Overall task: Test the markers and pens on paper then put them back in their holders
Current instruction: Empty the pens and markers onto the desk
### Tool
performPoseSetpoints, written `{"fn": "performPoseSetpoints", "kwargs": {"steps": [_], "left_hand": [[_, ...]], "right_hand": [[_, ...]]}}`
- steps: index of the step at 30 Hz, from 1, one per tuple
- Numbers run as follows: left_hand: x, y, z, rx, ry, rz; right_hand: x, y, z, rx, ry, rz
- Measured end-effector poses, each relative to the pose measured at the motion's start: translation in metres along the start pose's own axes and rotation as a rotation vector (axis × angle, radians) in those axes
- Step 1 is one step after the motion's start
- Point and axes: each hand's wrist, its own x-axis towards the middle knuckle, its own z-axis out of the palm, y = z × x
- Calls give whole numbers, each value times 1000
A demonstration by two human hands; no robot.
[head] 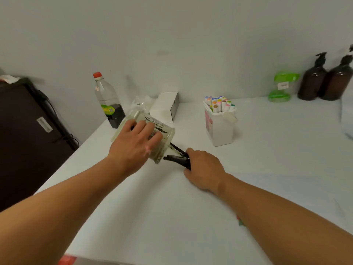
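A dark, matte case [28,131] stands at the far left, cut off by the frame edge. On the white worktop [277,150] beside it is a clear plastic bottle [108,100] with a red cap and dark liquid in its lower part. Behind it lie crumpled clear film [141,102], hard to make out, and a white cardboard box [165,108].

The left hand [133,144] curls over a translucent, cylindrical pen holder [169,137] printed with black strokes. The holder is tipped on its side with its mouth to the right, and the fingers hide much of its wall. The right hand [204,169] grips a bundle of black pens [177,159] whose ends reach into that mouth. Their number is unclear, since the hand covers their rear parts.

Further right, a square white plastic tub [219,127] holds upright markers [218,103] with pastel caps. Against the wall stand a blurred green container [280,87] and two glossy brown pump bottles [313,81], the right one cropped.

A smooth white paper [152,217] lies under the forearms, its edges hard to separate from the worktop.
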Motion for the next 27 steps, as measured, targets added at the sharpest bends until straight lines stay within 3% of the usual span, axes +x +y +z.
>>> {"fn": "performPoseSetpoints", "kwargs": {"steps": [8,12,15,18,23,27], "left_hand": [[14,-25,44,-95,-38,-348],[44,-15,72,-422,74,-657],[55,-5,93,-766,106,-936],[55,5,105,-950,107,-1123],[41,12,115,-1205,178,-1352],[33,14,116,-1236,185,-1385]], "right_hand": [[16,26,-5,-133,-99,-217],[14,29,-1,-200,-90,-269],[11,27,-3,-191,-122,-256],[5,25,-3,-202,-166,-260],[-9,21,-2,-193,-166,-257],[-9,26,-4,-177,-150,-237]]}}
